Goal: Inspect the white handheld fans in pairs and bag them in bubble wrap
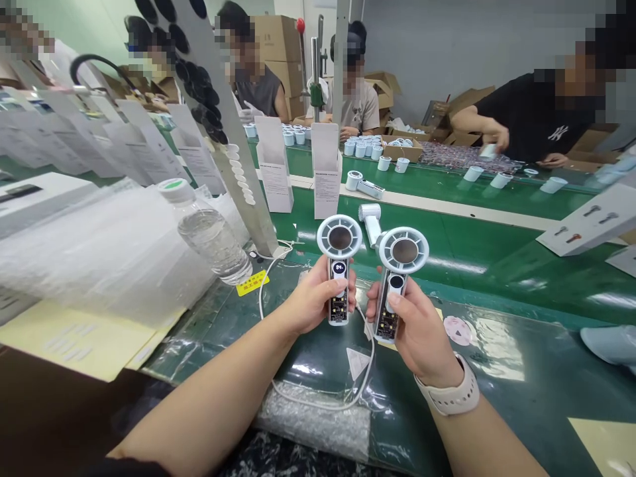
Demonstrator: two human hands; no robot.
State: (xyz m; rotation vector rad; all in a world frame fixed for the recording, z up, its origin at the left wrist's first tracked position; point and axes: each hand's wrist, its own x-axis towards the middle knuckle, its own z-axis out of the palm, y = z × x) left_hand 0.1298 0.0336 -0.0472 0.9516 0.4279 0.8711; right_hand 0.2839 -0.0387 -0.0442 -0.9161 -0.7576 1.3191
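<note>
In my left hand [318, 295] is a light-blue handheld fan [339, 236], upright, its small round display lit with what looks like "84". My right hand [422, 318] grips a second handheld fan [404, 250] of the same kind, its display dark. Each thumb rests on the front of its handle, near the display. Both handles have clear fronts with circuit boards showing. The two fan heads are side by side, a small gap between them. Just behind them another fan [370, 222] lies on the green surface. A white cable [318, 404] loops on the mat below my hands.
A water bottle [209, 232] stands at left beside white plastic bags [99, 258]. Open white boxes [326, 179] line the conveyor [477, 242]. A metal post [238, 172] rises at left of centre. Light-blue cups [365, 147] sit across the belt, where several people work.
</note>
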